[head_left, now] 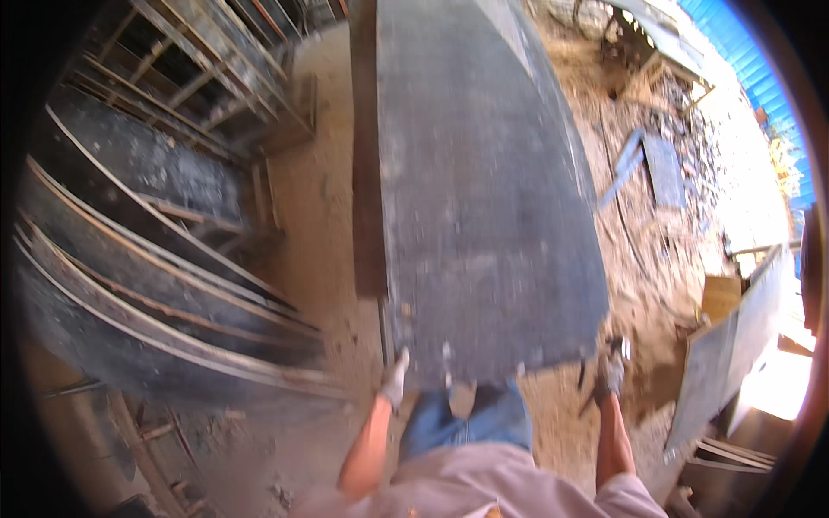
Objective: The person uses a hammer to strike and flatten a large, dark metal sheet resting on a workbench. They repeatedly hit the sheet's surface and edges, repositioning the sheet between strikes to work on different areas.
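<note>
A long, dark grey panel [484,198] stretches away in front of me, its near edge close to my legs. At the panel's near left corner, my left hand [395,380], in a light glove, is closed on the edge, with the thumb side showing on top. My right hand [610,377], gloved in grey, is off the panel's near right corner. It is closed around a tool that looks like a hammer [623,347], its shiny metal head showing above the fist and a dark part sticking out below. Blur hides the finer detail of the tool.
Several dark curved panels [173,293] with pale edges stand at left, near wooden frames [199,78]. A brown strip [367,173] runs along the panel's left side. At right, a grey sheet [725,363] leans near wood pieces; a small blue-grey board [663,173] lies on sandy ground.
</note>
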`<state>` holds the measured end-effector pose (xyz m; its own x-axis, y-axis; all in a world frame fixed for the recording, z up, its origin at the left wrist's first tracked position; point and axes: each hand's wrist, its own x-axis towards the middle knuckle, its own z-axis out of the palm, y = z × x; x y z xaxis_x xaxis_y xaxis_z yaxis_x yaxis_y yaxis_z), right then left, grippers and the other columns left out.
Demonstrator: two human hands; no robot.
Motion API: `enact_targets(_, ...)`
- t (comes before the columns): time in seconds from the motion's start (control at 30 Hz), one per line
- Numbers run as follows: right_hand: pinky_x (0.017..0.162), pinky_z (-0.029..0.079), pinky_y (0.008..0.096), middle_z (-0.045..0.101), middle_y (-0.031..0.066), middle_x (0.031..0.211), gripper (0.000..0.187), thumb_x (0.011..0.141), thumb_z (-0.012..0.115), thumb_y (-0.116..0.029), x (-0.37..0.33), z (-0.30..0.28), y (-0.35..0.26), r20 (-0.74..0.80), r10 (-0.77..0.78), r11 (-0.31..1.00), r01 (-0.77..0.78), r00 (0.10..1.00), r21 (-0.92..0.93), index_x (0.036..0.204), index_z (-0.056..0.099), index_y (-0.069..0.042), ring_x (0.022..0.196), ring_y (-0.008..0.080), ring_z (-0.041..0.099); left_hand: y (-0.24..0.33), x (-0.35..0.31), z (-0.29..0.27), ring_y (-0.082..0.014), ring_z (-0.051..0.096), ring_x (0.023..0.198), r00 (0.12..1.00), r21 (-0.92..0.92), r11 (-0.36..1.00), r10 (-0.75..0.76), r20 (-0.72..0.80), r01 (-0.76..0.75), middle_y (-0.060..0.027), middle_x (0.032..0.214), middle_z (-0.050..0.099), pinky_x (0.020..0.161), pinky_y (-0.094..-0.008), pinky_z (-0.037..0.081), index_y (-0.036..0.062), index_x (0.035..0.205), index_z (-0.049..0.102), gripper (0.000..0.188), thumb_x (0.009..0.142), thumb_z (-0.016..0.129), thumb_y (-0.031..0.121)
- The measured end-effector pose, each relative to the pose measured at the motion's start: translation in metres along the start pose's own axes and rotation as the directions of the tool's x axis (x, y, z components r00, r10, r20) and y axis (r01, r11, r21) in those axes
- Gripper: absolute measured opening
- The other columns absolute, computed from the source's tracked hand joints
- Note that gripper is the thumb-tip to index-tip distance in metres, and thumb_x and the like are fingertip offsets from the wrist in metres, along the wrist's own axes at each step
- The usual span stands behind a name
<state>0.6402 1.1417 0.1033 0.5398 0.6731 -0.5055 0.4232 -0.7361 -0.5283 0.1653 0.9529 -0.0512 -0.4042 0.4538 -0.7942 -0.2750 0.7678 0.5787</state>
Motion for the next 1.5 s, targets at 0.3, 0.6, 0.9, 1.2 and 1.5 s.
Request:
enact_targets(0.3, 0.042, 0.042, 0.0245, 0.054, -0.0002, 0.070, 0.026, 0.096, 0.066, -0.032, -0.128, 0.030, 0.027, 0.486, 0.258, 0.922, -0.364, 0.835, 0.136, 0.099, 0.064, -0.006, 0.049, 0.0093, 0.049, -0.053, 0.050, 0.031, -0.0261, 0.054, 0.130, 0.999, -0.068, 0.998, 0.014, 0.052, -0.011, -0.0161, 0.139, 0.059, 0.108, -0.0337, 0.041, -0.0057, 0.139, 0.054, 0.090, 0.094, 0.049, 0.072)
enact_targets(0.6, 0.045, 0.047, 0.0234, 0.058, 0.0011, 0.073, 0.032, 0.094, 0.071, -0.025, -0.145, 0.131, 0.073, 0.811, 0.186, 0.790, -0.575, 0.555, 0.213, 0.108, 0.058, 0.001, 0.055, 0.0092, 0.058, -0.157, 0.118, 0.126, -0.0305, 0.056, 0.127, 0.921, -0.313, 0.900, -0.195, 0.337, 0.304, -0.0140, 0.149, 0.048, 0.099, -0.0471, 0.053, 0.0037, 0.153, 0.036, 0.097, 0.091, 0.042, 0.078)
enact_targets(0.9, 0.041, 0.044, 0.0238, 0.060, 0.0051, 0.076, 0.023, 0.097, 0.064, -0.024, -0.104, 0.237, 0.085, 0.619, 0.090, 0.860, -0.374, 0.780, 0.347, 0.095, 0.054, -0.004, 0.051, 0.0090, 0.054, -0.145, 0.142, 0.140, -0.0164, 0.060, 0.074, 0.967, -0.030, 0.974, -0.218, 0.128, 0.224, -0.0081, 0.093, 0.062, 0.069, -0.0329, 0.055, -0.0002, 0.112, 0.070, 0.099, 0.085, 0.036, 0.089)
enact_targets(1.2, 0.037, 0.044, 0.0326, 0.055, 0.0092, 0.069, 0.017, 0.091, 0.056, -0.014, -0.090, 0.334, 0.049, 0.369, 0.346, 0.600, -0.506, 0.862, 0.619, 0.086, 0.051, 0.000, 0.045, 0.0191, 0.054, -0.015, 0.164, 0.126, -0.0398, 0.018, 0.152, 0.931, -0.249, 0.944, -0.124, 0.343, 0.217, -0.0206, 0.166, 0.014, 0.122, -0.0550, 0.013, 0.0061, 0.160, 0.013, 0.120, 0.080, 0.037, 0.092)
enact_targets(1.5, 0.039, 0.046, 0.0316, 0.057, 0.0080, 0.066, 0.011, 0.089, 0.057, -0.010, -0.071, 0.357, 0.012, 0.375, 0.456, 0.438, -0.570, 0.807, 0.696, 0.084, 0.053, -0.001, 0.046, 0.0180, 0.055, -0.004, 0.186, 0.134, -0.0340, 0.033, 0.145, 0.865, -0.225, 0.895, -0.264, 0.427, 0.385, -0.0155, 0.158, 0.036, 0.120, -0.0545, 0.022, 0.0079, 0.156, 0.029, 0.108, 0.082, 0.047, 0.086)
